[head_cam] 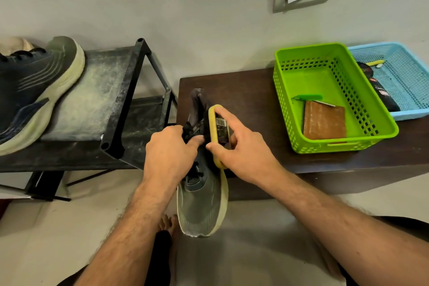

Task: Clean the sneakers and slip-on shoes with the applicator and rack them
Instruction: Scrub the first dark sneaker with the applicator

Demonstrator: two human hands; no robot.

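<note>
Sneaker (201,195) held mid-scene, toe toward you | your left hand (166,153) grips its laces | your right hand (241,155) holds applicator (217,133) against its side | second sneaker (34,90) on rack (120,100), far left

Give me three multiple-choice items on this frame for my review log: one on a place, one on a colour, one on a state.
1. Where does the brown wallet lie?
A. In the green basket
B. In the blue basket
C. On the shoe rack

2. What colour is the rim of the applicator?
A. Red
B. Yellow
C. White

3. What is the state of the sneaker being cleaned?
A. Set on the rack
B. Lying on the floor
C. Held up by the hands

Answers:
1. A, the wallet rests on the green basket's floor.
2. B, a yellow edge frames the applicator in the right hand.
3. C, the left hand grips it at the laces while its toe hangs above the floor.
</note>
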